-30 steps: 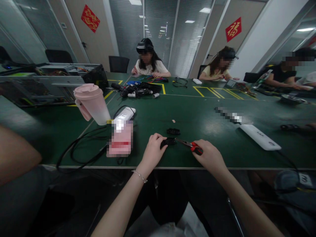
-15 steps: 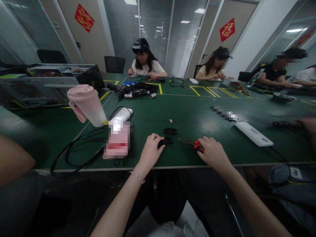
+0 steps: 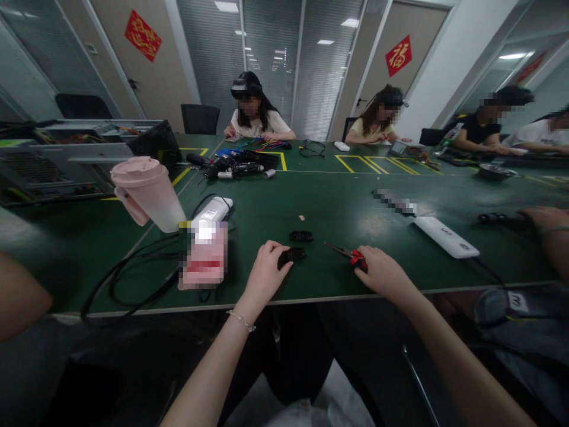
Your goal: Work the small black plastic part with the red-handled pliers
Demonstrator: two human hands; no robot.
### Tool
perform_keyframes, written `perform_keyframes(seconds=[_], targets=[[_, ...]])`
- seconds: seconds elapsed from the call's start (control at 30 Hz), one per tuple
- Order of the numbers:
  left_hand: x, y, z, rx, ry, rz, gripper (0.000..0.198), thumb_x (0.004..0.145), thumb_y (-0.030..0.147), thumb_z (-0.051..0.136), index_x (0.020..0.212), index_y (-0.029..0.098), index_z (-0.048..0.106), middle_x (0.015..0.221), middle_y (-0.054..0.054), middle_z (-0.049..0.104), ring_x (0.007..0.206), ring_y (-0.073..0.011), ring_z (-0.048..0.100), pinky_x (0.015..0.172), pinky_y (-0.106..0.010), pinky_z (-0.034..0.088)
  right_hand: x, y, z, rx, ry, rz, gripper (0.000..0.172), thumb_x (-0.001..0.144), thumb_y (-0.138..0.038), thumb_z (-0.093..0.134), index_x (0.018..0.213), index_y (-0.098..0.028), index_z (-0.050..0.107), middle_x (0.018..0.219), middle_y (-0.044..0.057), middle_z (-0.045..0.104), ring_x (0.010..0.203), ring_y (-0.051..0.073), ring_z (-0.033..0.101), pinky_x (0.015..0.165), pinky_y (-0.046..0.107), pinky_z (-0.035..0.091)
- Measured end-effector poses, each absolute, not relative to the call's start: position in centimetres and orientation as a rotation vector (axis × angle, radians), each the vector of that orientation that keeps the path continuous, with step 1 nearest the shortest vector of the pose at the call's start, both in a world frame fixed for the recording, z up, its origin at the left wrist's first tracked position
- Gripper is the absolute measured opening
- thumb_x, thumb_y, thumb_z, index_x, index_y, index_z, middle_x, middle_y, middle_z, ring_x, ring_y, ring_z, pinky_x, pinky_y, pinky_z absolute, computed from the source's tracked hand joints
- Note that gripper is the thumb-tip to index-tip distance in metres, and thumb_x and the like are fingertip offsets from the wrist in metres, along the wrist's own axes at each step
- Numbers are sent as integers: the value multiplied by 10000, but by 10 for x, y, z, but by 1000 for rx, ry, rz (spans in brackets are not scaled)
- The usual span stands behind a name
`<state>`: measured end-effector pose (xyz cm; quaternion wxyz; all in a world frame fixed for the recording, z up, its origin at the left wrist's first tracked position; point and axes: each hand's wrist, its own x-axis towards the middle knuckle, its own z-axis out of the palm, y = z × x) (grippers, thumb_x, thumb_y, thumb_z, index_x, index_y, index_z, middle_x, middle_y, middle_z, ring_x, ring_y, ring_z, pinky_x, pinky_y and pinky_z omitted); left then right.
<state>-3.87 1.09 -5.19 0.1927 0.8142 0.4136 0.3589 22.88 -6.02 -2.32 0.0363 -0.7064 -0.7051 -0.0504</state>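
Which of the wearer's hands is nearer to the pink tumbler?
Left. The left hand, holding a black part, is right of the pink tumbler and closer to the camera; the right hand, holding red-handled pliers, is farther right.

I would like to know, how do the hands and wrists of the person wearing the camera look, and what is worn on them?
The left hand and right hand are gloveless. A thin, pale bracelet circles the left wrist; its details are too small to tell. No sleeves show.
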Motion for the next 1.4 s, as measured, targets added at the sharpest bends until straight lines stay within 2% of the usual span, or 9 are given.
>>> perform_keyframes(seconds=[0.13, 0.27, 0.33, 0.5, 0.77, 0.93, 1.1, 1.23, 1.4], targets=[[-41, 12, -50, 2292, 1146, 1020, 250, 758, 172, 601, 1006, 193, 575, 978, -41, 508, 956, -194, 506, 868, -378, 433, 234, -61, -19, -2134, -2107, -84, 252, 732, -273, 462, 951, -157, 506, 907, 99, 578, 804, 205, 533, 707, 311, 390], [-36, 3, -39, 2306, 1172, 1144, 219, 796, 197, 559, 1015, 199, 566, 1005, -54, 513, 966, -195, 503, 851, -366, 437, 230, -63, -18, -2116, -2173, -127, 202, 730, -268, 452, 895, -168, 510, 845, 83, 574, 760, 196, 522, 689, 305, 383], [-28, -7, -33, 2337, 1196, 1204, 176, 835, 183, 491, 991, 193, 571, 954, -57, 530, 907, -185, 518, 811, -348, 448, 227, -63, -19, -2118, -2168, -120, 207, 727, -266, 455, 900, -168, 512, 844, 82, 574, 759, 193, 520, 683, 300, 376], [-2, -28, -26, 2437, 1044, 991, 172, 883, 186, 400, 916, 195, 569, 858, -23, 569, 759, -140, 542, 691, -272, 456, 218, -64, -23, -2121, -2157, -95, 208, 735, -269, 451, 908, -169, 509, 847, 74, 565, 760, 180, 512, 675, 282, 357], [26, -13, -19, 2542, 1246, 1037, 134, 848, 182, 467, 903, 183, 590, 887, -66, 527, 871, -218, 453, 752, -360, 425, 215, -68, -19, -2054, -2252, -320, 196, 719, -258, 458, 890, -177, 510, 813, 67, 541, 758, 194, 477, 691, 293, 334], [40, -19, -17, 2516, 1221, 1059, 120, 862, 225, 447, 892, 181, 555, 901, -71, 525, 879, -216, 474, 754, -347, 420, 218, -69, -22, -2030, -2157, -230, 187, 724, -261, 447, 889, -186, 492, 814, 58, 539, 757, 187, 484, 688, 286, 338], [57, -46, -30, 2150, 1151, 822, 234, 900, 352, 347, 817, 187, 490, 710, -36, 556, 612, -166, 548, 580, -282, 428, 214, -74, -21, -2128, -1942, 90, 132, 781, -318, 403, 826, -203, 449, 819, 53, 559, 714, 168, 528, 613, 260, 344], [77, -55, -38, 1797, 991, 774, 205, 877, 385, 401, 934, 188, 416, 759, -50, 599, 573, -150, 573, 536, -259, 439, 203, -78, -16, -2198, -1918, 300, 169, 831, -287, 343, 866, -175, 466, 877, 96, 586, 749, 168, 564, 626, 253, 367], [90, -39, -45, 1502, 905, 679, 180, 893, 375, 339, 944, 204, 321, 627, 17, 545, 356, -102, 495, 383, -220, 417, 205, -76, -19, -2110, -2173, 235, 281, 840, -203, 301, 964, -117, 538, 1001, 167, 593, 871, 205, 575, 729, 299, 413]])
